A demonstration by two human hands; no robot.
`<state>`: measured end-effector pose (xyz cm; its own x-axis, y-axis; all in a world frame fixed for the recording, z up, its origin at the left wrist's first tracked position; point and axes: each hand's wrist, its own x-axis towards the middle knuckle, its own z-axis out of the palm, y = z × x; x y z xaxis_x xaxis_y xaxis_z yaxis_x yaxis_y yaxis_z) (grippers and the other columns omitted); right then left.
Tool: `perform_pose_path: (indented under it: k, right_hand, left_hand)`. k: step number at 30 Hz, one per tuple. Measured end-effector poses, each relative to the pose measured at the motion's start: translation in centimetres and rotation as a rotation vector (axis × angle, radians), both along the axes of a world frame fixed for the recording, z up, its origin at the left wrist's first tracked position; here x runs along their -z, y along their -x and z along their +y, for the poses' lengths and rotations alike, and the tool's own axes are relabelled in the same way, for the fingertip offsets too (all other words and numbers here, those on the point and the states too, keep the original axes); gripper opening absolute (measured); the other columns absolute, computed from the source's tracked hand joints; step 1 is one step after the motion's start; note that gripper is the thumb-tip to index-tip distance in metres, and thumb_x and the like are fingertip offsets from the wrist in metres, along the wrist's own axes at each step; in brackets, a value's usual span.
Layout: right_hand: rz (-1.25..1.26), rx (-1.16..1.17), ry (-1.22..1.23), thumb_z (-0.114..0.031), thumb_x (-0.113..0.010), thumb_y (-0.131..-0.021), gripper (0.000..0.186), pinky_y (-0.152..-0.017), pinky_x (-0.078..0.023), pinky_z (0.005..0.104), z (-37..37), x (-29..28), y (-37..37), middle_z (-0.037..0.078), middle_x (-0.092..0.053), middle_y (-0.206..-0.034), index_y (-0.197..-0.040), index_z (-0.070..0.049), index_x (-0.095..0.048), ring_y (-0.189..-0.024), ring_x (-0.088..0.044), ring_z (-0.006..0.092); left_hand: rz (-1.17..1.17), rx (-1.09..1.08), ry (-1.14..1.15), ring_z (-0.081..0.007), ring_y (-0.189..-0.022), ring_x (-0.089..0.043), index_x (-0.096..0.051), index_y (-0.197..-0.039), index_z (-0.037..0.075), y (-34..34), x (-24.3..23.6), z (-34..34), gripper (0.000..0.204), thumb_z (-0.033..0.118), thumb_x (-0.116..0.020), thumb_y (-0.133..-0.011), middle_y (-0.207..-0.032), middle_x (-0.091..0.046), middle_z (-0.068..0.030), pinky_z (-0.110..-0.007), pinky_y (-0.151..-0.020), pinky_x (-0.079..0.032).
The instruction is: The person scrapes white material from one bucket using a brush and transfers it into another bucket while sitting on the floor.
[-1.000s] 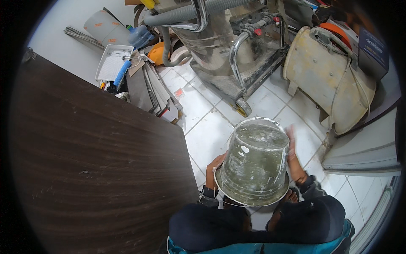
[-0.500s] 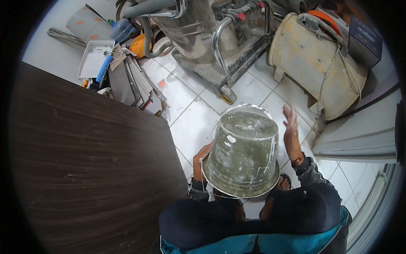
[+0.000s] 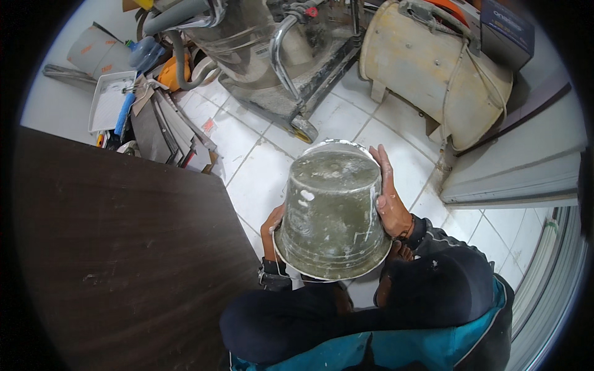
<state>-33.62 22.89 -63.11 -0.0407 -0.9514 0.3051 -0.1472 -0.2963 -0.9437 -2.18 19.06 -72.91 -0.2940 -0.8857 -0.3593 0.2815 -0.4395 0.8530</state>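
Note:
An olive-green bucket (image 3: pixel 331 213), smeared with white residue, is tipped over in front of me with its base upward and its wide rim toward my knees. A thin wire handle hangs by that rim. At the bucket's left side, my left hand (image 3: pixel 273 224) holds it near the rim, with the fingers partly hidden behind the wall. My right hand (image 3: pixel 390 201) lies along the right side, palm pressed to the wall and fingers stretched toward the base. The inside of the bucket is out of sight.
A dark wooden panel (image 3: pixel 124 247) fills the left. Beyond the bucket stand a wheeled metal vacuum (image 3: pixel 247 55) and a cream drum-shaped blower (image 3: pixel 433 68). Boards (image 3: pixel 164 130), a paint tray (image 3: pixel 111 99) and a blue roller (image 3: pixel 125 114) lie at the far left. White tiles (image 3: pixel 253 167) cover the floor.
My right hand, raised apart from the bucket before, has come in against its right side. My left hand stays on the bucket. The whole view has shifted somewhat.

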Motion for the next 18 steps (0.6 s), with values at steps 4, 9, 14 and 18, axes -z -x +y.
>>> perform_pose_path:
  k: [4, 9, 14, 18]
  right_hand:
    - [0.176, 0.14, 0.027, -0.063, -0.032, -0.093, 0.093, -0.117, -0.008, 0.0468, -0.9, -0.8, 3.1, 0.025, -0.009, -0.155, -0.15, 0.005, -0.002, -0.145, -0.008, 0.037]
    - [0.311, 0.059, 0.046, -0.074, -0.032, -0.088, 0.105, -0.116, -0.005, 0.0495, 0.0, -0.7, 0.8, 0.027, -0.01, -0.154, -0.149, 0.006, -0.002, -0.144, -0.008, 0.04]
    - [0.313, 0.173, 0.203, -0.074, -0.033, -0.087, 0.106, -0.115, -0.005, 0.0506, -0.7, 0.6, 2.4, 0.027, -0.007, -0.155, -0.149, 0.006, -0.002, -0.144, -0.007, 0.0404]
    - [0.376, 0.057, 0.102, -0.075, -0.035, -0.086, 0.109, -0.115, -0.006, 0.0511, 0.2, -1.2, 1.2, 0.029, -0.003, -0.155, -0.149, 0.006, -0.001, -0.144, -0.007, 0.0417]
  left_hand:
    - [-0.118, 0.05, 0.15, -0.0178, -0.106, -0.06, -0.05, -0.13, -0.006, 1.6, -2.1, -0.1, 0.034, 0.005, -0.043, -0.099, -0.122, -0.059, -0.0114, -0.029, -0.091, -0.05]
    - [-0.152, 0.048, 0.205, -0.0193, -0.105, -0.061, -0.055, -0.128, -0.004, 1.3, -2.0, -0.2, 0.034, 0.004, -0.045, -0.096, -0.121, -0.06, -0.0131, -0.03, -0.09, -0.05]
    - [-0.245, 0.061, 0.228, -0.0196, -0.105, -0.061, -0.055, -0.128, -0.003, 1.6, -1.9, -0.1, 0.035, 0.003, -0.048, -0.095, -0.121, -0.06, -0.0136, -0.03, -0.09, -0.05]
    - [0.0, 0.007, 0.013, -0.0186, -0.105, -0.06, -0.055, -0.128, -0.005, 1.7, -2.9, -0.2, 0.034, 0.004, -0.047, -0.096, -0.122, -0.059, -0.013, -0.029, -0.089, -0.05]
